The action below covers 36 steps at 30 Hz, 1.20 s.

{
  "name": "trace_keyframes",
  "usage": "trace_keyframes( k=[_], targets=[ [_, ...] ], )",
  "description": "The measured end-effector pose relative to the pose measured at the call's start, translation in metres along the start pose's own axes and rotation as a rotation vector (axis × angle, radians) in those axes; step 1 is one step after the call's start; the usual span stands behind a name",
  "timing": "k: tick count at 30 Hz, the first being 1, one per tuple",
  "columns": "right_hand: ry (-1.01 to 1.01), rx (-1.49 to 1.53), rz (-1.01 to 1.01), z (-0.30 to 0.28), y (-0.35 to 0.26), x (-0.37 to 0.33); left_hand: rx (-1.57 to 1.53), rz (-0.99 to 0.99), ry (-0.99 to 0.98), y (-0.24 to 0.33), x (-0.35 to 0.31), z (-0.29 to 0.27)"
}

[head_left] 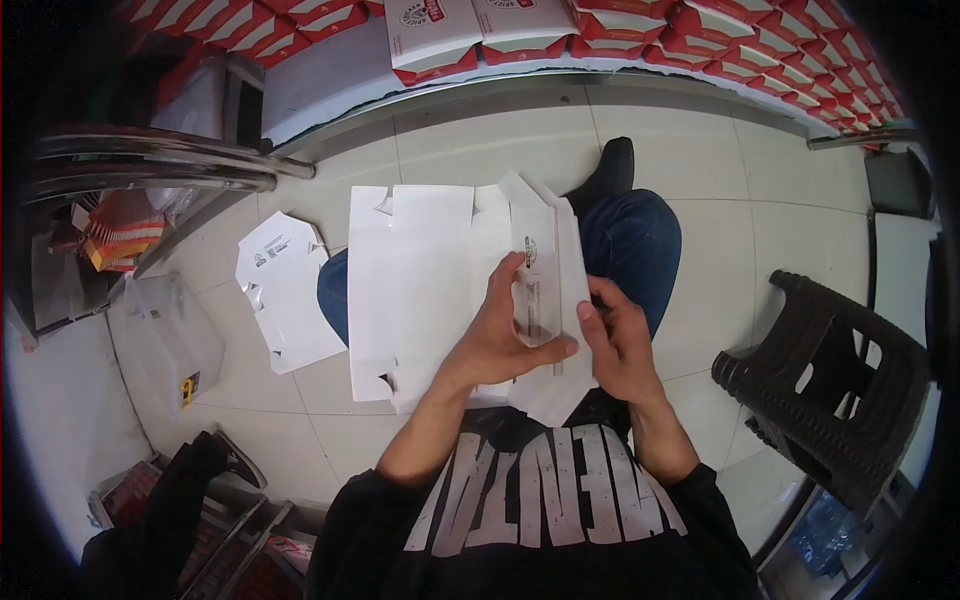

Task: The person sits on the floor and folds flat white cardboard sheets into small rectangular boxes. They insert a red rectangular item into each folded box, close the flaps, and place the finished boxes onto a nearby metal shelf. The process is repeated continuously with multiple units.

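Head view: left fisheye, head-worn, facing steeply down, left hand (pixel 487 338) and right hand (pixel 622 345) near, floor (pixel 700 160) beyond (straight edges bow rimward).

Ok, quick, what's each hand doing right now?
Left hand: open, thumb and fingers spread over the white card.
Right hand: partly curled at the card's right edge; can't tell if it's gripping.

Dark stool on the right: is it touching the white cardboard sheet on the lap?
Apart. The head view shows it plainly: floor tiles and the right hand lie between the dark stool and the white cardboard sheet.
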State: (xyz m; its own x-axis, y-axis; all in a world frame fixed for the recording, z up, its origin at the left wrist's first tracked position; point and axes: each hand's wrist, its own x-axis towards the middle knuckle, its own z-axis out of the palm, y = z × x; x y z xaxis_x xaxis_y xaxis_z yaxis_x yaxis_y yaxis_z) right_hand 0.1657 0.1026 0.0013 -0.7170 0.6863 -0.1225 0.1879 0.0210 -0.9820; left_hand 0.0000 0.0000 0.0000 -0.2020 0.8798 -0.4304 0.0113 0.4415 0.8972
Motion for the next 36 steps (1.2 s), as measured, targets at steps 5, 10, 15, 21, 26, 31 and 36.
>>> trace_keyframes(
  k=[5,10,15,21,26,31,36],
  targets=[
    [-0.049,-0.080,0.054,-0.003,-0.027,0.004,0.270,-0.026,0.068,0.014,-0.008,0.002],
    [0.009,-0.048,0.107,-0.006,-0.013,0.000,0.352,-0.149,0.068,0.037,-0.008,0.013],
    [0.088,-0.138,0.032,-0.014,0.016,0.004,0.346,0.107,0.181,0.034,-0.049,-0.056],
    [0.027,-0.199,0.048,-0.039,0.038,0.005,-0.085,-0.017,0.730,0.137,-0.171,-0.108],
    [-0.031,-0.256,0.003,-0.028,0.044,0.016,-0.207,0.243,0.477,0.152,-0.180,-0.105],
    [-0.040,-0.304,0.033,-0.031,0.051,0.017,0.465,0.282,-0.067,0.099,-0.026,-0.011],
    [-0.076,-0.176,0.074,-0.053,0.049,-0.007,0.349,0.221,0.144,0.041,0.050,0.073]
  ],
)
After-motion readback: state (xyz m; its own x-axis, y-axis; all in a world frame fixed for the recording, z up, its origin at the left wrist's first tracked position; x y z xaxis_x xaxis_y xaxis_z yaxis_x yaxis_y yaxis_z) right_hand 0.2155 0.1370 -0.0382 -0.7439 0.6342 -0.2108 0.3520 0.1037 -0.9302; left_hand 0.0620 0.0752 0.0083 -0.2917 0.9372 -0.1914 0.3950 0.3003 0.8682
